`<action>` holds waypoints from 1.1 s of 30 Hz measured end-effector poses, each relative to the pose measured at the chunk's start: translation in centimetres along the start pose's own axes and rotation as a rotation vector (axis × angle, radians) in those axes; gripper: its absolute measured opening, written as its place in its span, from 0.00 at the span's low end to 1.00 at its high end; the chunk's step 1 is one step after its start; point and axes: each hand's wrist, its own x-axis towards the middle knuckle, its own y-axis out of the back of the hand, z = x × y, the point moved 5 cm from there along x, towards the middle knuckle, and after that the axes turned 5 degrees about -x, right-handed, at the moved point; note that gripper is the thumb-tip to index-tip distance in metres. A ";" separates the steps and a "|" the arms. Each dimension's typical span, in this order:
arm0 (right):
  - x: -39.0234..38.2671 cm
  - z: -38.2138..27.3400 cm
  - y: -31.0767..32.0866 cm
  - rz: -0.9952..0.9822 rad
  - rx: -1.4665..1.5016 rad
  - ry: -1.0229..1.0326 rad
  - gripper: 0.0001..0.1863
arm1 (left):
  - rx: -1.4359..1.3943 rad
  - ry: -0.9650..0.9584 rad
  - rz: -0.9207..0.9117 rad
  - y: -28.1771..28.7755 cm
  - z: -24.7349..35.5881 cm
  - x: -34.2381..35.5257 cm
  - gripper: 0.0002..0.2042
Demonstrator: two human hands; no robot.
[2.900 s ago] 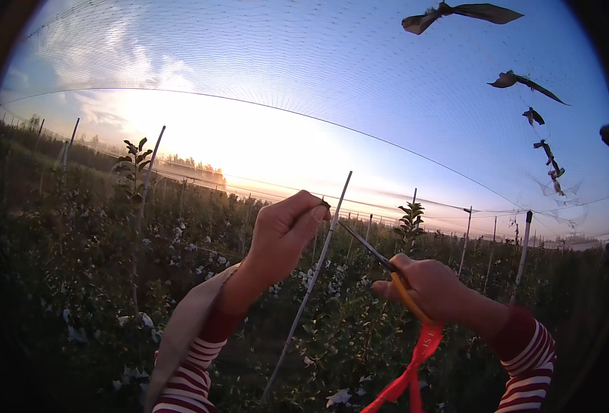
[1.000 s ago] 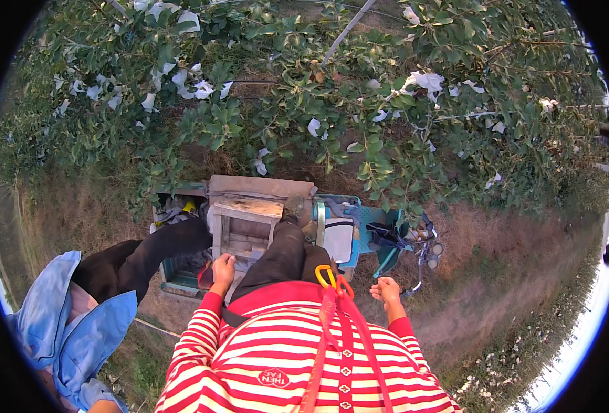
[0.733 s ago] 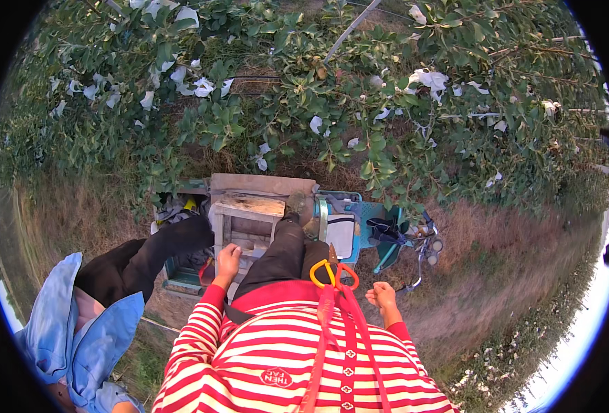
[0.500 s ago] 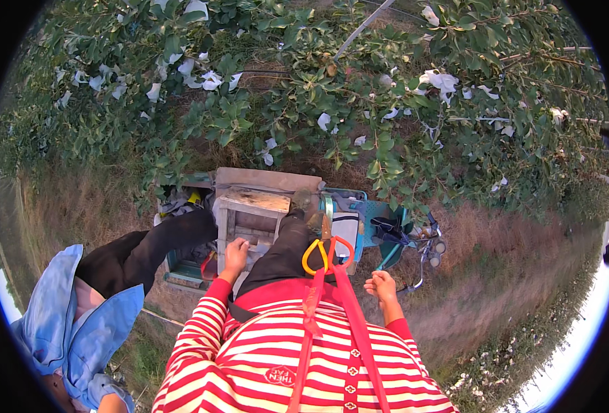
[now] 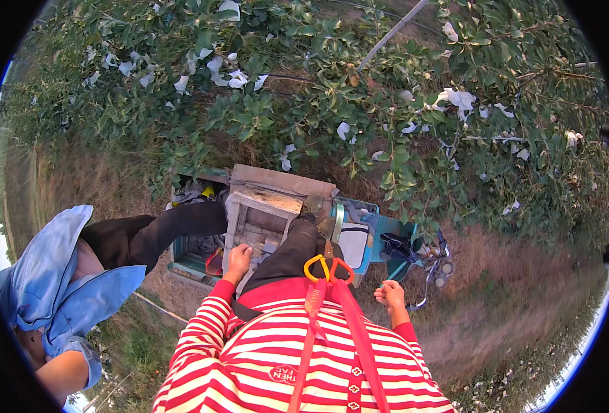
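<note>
— Where are the hands compared with half a second ago?

— Almost unchanged. The left hand [image 5: 237,260] still rests on the edge of the wooden stand [image 5: 263,206], fingers laid flat over it, gripping nothing. The right hand [image 5: 390,294] still hangs free beside the hip, fingers loosely curled and empty.

— And the scissors?

— The orange-handled scissors [image 5: 327,265] dangle from the red strap [image 5: 349,330] against the striped shirt, having swung a little to the right, between both hands and touched by neither.

— Anyone else?

— A person in a blue hood [image 5: 60,275] stays at the left, beside the teal cart [image 5: 376,237], under the leafy trees [image 5: 332,103].
</note>
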 end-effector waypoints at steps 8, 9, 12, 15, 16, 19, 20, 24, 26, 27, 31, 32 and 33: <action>1.4 2.0 3.0 0.024 0.026 -0.011 0.09 | 0.044 0.053 -0.006 -0.9 -0.5 -1.8 0.11; 1.5 2.0 3.3 0.034 0.029 -0.009 0.09 | 0.059 0.051 -0.010 -1.0 -0.4 -2.1 0.11; 0.7 1.2 3.7 0.035 0.072 -0.021 0.09 | 0.071 0.014 0.000 -1.5 -0.9 -1.8 0.12; 0.9 1.4 3.7 0.036 0.076 -0.017 0.09 | 0.095 -0.015 0.029 -1.4 -0.1 -1.7 0.12; 1.0 1.6 3.7 0.027 0.073 -0.012 0.09 | 0.106 -0.019 0.038 -1.4 0.4 -1.7 0.12; 1.3 2.2 3.4 0.009 0.067 -0.011 0.10 | 0.138 -0.001 -0.050 -2.0 0.6 -1.7 0.12; 1.5 2.3 3.3 0.009 0.067 -0.017 0.09 | 0.141 -0.003 -0.071 -2.1 0.7 -1.9 0.12; 1.8 2.9 2.8 -0.005 0.078 -0.045 0.09 | 0.159 0.038 -0.135 -2.5 0.3 -2.8 0.12; 2.0 2.9 2.8 -0.009 0.063 -0.042 0.09 | 0.191 0.025 -0.118 -2.5 -0.5 -3.0 0.13; 2.1 2.8 2.9 -0.011 0.055 -0.040 0.09 | 0.218 -0.009 -0.091 -2.6 -1.1 -3.0 0.14; 2.7 2.5 3.5 -0.009 0.043 -0.015 0.09 | 0.237 -0.022 -0.040 -3.0 -1.2 -3.4 0.15; 3.2 2.7 3.8 -0.015 0.038 0.004 0.10 | 0.205 -0.009 -0.061 -3.3 -1.0 -3.6 0.15; 3.5 2.7 4.0 -0.021 0.032 0.023 0.10 | 0.172 0.003 -0.082 -3.4 -0.8 -3.8 0.14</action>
